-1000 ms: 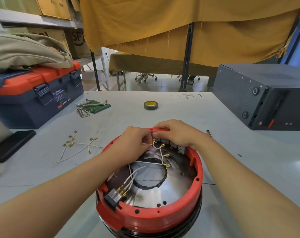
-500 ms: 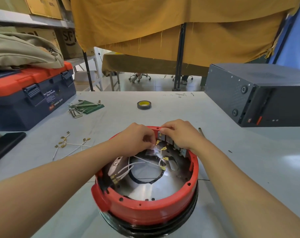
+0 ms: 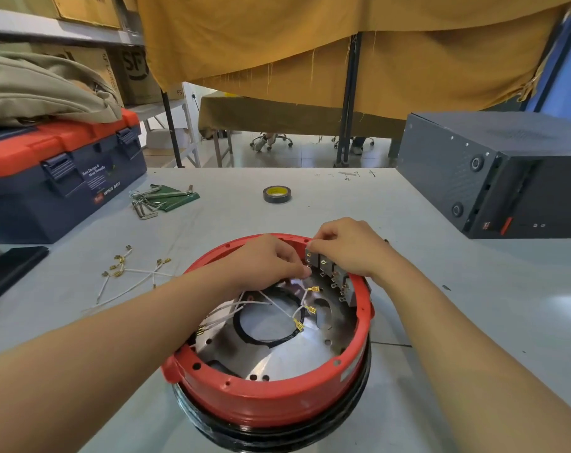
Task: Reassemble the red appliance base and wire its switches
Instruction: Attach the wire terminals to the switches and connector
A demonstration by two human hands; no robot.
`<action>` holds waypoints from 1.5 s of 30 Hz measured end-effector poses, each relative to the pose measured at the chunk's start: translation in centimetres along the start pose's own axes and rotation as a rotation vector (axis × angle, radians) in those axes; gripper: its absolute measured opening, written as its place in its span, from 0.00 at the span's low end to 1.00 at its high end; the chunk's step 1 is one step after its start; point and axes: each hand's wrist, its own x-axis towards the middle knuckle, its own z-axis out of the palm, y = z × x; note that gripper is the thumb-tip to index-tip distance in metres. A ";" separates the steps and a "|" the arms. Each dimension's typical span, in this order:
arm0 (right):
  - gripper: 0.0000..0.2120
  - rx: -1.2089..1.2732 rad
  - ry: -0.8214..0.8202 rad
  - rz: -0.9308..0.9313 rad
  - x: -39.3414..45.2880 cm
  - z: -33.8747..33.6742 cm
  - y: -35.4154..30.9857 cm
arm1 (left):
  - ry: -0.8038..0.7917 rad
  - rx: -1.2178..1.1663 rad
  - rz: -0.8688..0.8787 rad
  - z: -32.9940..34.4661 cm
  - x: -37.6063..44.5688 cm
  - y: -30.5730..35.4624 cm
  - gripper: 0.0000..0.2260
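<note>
Since the earlier frames both hands have shifted right along the far rim of the red base (image 3: pixel 271 397), which now sits lower centre of the frame, turned so its switches lie at the upper right of the ring. The left hand (image 3: pixel 271 261) has its fingers curled, pinching a terminal against the end switch of the switch row (image 3: pixel 330 273). The right hand (image 3: pixel 346 248) pinches the top of that same switch at the rim. Inside the ring, white wires (image 3: pixel 277 305) cross the metal plate (image 3: pixel 277 354); three brass terminals hang free. On the surface (image 3: pixel 408 273), loose wires (image 3: pixel 130 273) lie at centre left, hex keys (image 3: pixel 153 201) above them, one tape roll (image 3: pixel 277 194) at centre, one toolbox (image 3: pixel 58 171) upper left, one dark case (image 3: pixel 493 174) upper right
</note>
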 end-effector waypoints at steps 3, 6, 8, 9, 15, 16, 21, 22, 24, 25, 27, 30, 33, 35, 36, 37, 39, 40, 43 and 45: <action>0.11 0.012 0.066 -0.016 0.1 0.9 0.1 | -0.001 -0.020 -0.032 0.1 0.2 -0.2 0.09; 0.13 0.047 0.077 -0.026 0.1 1.2 0.4 | 0.001 -0.012 -0.051 0.2 0.5 -0.3 0.06; 0.13 0.068 0.078 -0.028 0.1 1.2 0.5 | 0.009 -0.010 -0.043 0.2 0.5 -0.3 0.04; 0.13 0.076 0.081 -0.029 0.1 1.2 0.6 | 0.014 -0.009 -0.040 0.3 0.5 -0.3 0.03; 0.13 0.092 0.083 -0.030 0.1 1.2 0.7 | 0.069 0.015 -0.002 0.7 0.4 -0.2 0.05; 0.13 0.092 0.080 -0.030 0.1 1.2 0.7 | 0.074 0.025 0.003 0.8 0.4 -0.2 0.05; 0.12 0.110 0.070 -0.038 0.1 1.2 0.7 | 0.091 0.081 -0.012 1.0 0.5 -0.1 0.06; 0.12 0.110 0.071 -0.037 0.1 1.2 0.7 | 0.097 0.070 -0.020 1.0 0.5 0.0 0.06; 0.12 0.109 0.074 -0.036 0.1 1.2 0.7 | 0.109 0.040 -0.036 1.1 0.6 -0.1 0.06; 0.12 0.110 0.074 -0.035 0.0 1.3 0.7 | 0.110 0.027 -0.045 1.1 0.6 -0.1 0.07; 0.12 0.119 0.078 -0.037 0.0 1.3 0.7 | 0.102 -0.001 -0.062 1.0 0.6 -0.1 0.07; 0.13 0.119 0.081 -0.038 0.0 1.3 0.8 | 0.082 -0.021 -0.076 0.9 0.6 -0.1 0.08; 0.13 0.121 0.081 -0.038 0.1 1.3 0.7 | 0.080 -0.024 -0.093 1.0 0.6 0.1 0.08; 0.13 0.119 0.079 -0.040 0.1 1.3 0.7 | 0.085 -0.026 -0.107 1.0 0.6 0.1 0.09; 0.13 0.116 0.078 -0.041 0.1 1.3 0.7 | 0.088 -0.035 -0.117 1.0 0.6 0.1 0.08; 0.13 0.114 0.077 -0.042 0.0 1.3 0.8 | 0.091 -0.050 -0.132 1.0 0.7 0.2 0.07; 0.13 0.116 0.078 -0.043 0.0 1.3 0.8 | 0.088 -0.072 -0.162 1.0 0.9 0.3 0.05; 0.13 0.118 0.080 -0.044 0.0 1.3 0.8 | 0.083 -0.072 -0.174 1.0 1.0 0.4 0.05; 0.12 0.116 0.077 -0.047 0.0 1.3 0.8 | 0.071 -0.071 -0.199 1.0 1.1 0.7 0.04; 0.13 0.119 0.073 -0.047 0.1 1.3 0.8 | 0.071 -0.083 -0.211 1.0 1.1 0.7 0.04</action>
